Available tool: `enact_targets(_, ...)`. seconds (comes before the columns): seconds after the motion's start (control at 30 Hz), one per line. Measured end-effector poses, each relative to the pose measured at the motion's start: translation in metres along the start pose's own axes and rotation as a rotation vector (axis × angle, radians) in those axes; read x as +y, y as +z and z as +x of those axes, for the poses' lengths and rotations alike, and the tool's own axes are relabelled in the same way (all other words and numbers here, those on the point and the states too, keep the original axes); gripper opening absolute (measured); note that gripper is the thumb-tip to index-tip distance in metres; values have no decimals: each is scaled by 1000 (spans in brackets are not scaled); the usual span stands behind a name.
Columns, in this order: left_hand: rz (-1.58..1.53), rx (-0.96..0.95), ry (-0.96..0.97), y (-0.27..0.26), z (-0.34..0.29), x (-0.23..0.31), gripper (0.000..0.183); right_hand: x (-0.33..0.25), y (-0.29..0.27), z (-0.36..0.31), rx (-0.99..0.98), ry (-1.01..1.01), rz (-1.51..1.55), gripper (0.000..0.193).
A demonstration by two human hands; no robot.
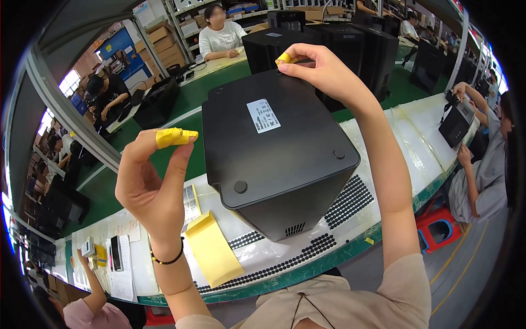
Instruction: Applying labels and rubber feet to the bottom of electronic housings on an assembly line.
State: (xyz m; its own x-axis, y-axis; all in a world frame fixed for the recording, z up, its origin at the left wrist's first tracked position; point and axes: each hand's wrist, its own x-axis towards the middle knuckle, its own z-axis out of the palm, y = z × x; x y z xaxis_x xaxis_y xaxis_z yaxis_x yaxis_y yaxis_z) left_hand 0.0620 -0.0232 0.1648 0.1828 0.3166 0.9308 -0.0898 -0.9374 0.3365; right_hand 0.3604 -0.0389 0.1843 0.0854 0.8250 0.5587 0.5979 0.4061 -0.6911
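Black, matt plastic: the boxy black plastic housing (274, 148) stands on the bench in front of me, its flat face turned up, with a white rectangular label (263, 115) near the middle of that face and two round black rubber feet (240, 186) at its near corners; a vent grille shows low on the near side.

My right hand (323, 68), reaching to the far edge of the housing, is pinched shut at thumb and forefinger over the far right corner; a yellow finger cot (285, 58) covers one fingertip; whether a small pad sits in the pinch I cannot tell.

My left hand (150, 181), raised left of the housing and clear of it, has thumb and forefinger tips brought together, the forefinger wrapped in yellow tape (174, 136); I cannot make out anything between them.

Yellow backing paper (212, 249), a loose strip, lies on the near left of the white foam-covered bench top (422, 148); sheets of small black round pads (350, 200) lie near and right of the housing.

Handling note, as I judge it: set the far corner squarely, press straight down with the covered fingertip, and steady the housing so it does not rock; match the spacing of the two near feet.

Other people sit at benches far and right.
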Motion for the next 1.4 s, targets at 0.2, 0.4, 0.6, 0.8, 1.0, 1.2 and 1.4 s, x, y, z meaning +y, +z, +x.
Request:
enact_targets(0.2, -70, 2, -93, 13, 7, -15, 29, 0, -3, -2, 23, -143, -264, 21)
enact_targets(0.4, -65, -5, -255, 25, 20, -46, 30, -1, 0, -13, 2, -37, -74, 23)
enact_targets(0.6, -123, -74, -361, 40, 38, -79, 30, 15, 10, -15, 122, -203, -48, 26)
enact_targets(0.8, -236, -154, -573, 46, 51, -79, 28, 11, 9, -17, 116, -172, -72, 27)
enact_targets(1.0, 119, -272, -208, 39, 59, -92, 16, 11, 12, -18, 142, -191, -54, 28)
enact_targets(1.2, 258, -430, -37, 25, 62, -73, 14, 12, 13, -19, 145, -171, -57, 30)
enact_targets(1.4, 409, -502, 33, 8, 39, -64, 32, 16, 20, -17, 153, -219, 9, 27)
